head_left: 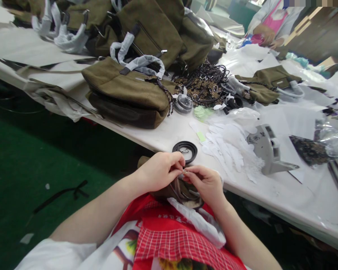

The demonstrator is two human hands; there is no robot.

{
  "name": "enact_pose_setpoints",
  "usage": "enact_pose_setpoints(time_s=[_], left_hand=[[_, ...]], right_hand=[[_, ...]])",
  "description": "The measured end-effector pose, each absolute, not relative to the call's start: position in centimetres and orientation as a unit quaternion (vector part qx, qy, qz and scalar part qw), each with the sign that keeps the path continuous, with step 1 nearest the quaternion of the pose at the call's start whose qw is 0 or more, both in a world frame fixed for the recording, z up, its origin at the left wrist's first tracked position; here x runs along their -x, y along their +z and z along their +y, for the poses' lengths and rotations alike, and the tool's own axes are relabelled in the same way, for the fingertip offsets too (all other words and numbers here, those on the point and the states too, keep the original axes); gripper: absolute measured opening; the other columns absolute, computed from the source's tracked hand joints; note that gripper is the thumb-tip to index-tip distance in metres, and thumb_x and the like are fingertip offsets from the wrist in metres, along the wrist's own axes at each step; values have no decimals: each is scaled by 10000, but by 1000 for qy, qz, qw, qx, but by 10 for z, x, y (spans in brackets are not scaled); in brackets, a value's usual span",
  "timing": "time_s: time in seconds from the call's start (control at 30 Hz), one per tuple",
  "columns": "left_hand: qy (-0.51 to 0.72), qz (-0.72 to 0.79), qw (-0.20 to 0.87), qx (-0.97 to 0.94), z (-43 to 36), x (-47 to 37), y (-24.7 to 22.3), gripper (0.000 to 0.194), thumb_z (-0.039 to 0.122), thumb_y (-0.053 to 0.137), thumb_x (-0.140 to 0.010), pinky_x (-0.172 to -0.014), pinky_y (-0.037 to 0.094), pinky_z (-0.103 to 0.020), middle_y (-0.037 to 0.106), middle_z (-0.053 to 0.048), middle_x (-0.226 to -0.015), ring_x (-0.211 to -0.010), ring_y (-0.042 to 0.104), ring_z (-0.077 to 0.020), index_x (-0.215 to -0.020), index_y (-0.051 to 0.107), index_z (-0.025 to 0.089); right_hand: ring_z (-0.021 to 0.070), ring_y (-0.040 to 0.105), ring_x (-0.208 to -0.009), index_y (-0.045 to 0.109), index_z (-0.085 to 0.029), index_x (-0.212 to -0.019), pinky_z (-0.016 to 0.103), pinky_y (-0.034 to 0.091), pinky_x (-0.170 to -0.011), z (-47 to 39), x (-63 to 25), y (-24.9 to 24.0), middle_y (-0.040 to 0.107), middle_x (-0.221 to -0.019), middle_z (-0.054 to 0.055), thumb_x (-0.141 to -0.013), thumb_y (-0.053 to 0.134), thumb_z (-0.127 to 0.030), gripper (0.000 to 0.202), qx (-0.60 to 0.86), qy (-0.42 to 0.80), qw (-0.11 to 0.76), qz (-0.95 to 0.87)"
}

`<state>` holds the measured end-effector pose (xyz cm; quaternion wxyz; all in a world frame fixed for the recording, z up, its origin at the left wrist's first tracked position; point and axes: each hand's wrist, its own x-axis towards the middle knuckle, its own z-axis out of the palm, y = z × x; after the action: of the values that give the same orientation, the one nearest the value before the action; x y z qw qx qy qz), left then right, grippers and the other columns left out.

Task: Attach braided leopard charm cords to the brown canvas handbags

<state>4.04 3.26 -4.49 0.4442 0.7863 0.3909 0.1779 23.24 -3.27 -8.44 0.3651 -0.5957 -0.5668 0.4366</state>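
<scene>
An olive handbag (183,193) rests against my red apron at the table edge, its wrapped white handle (195,217) hanging over my lap. Above it, my left hand (165,168) is pinched closed, fingertips meeting those of my right hand (204,182). My right thumb and index finger are also pinched. A small shiny piece shows between the fingertips, too small to name. Just beyond my hands lies a coiled dark strap (185,150) with a metal clasp inside the coil.
A finished-looking olive bag (129,93) stands ahead, with more bags piled behind. Patterned cords with rings (204,84) lie in a heap beside it. White paper tags (225,150) and a grey tape dispenser (266,148) are on the right. Another person (270,26) works at far right.
</scene>
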Motion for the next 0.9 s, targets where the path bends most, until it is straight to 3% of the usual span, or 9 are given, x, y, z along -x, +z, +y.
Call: enact_pose_setpoints(time_s=[0.33, 0.7, 0.9], left_hand=[[144, 365, 451, -802, 36, -39, -44, 99, 142, 608, -839, -732, 477, -240, 734, -1, -844, -777, 680, -150, -923, 620, 193], [202, 340, 588, -706, 38, -36, -52, 88, 141, 593, -830, -713, 521, -231, 711, -7, -797, -738, 680, -140, -906, 623, 175], [238, 371, 576, -688, 33, -41, -53, 19, 154, 616, -807, -643, 485, -209, 654, 19, -712, -657, 618, -116, -813, 605, 169]], right_hand=[[173, 720, -766, 766, -238, -909, 267, 561, -735, -30, -232, -75, 776, -859, 18, -858, 656, -182, 133, 564, 342, 318, -681], [195, 704, -795, 736, -257, -991, 303, 535, -731, -26, -234, -69, 762, -887, 36, -951, 550, -270, 190, 542, 319, 293, -720], [172, 642, -707, 678, -216, -834, 274, 457, -675, -25, -227, -67, 702, -764, 36, -968, 503, -277, 229, 560, 302, 279, -720]])
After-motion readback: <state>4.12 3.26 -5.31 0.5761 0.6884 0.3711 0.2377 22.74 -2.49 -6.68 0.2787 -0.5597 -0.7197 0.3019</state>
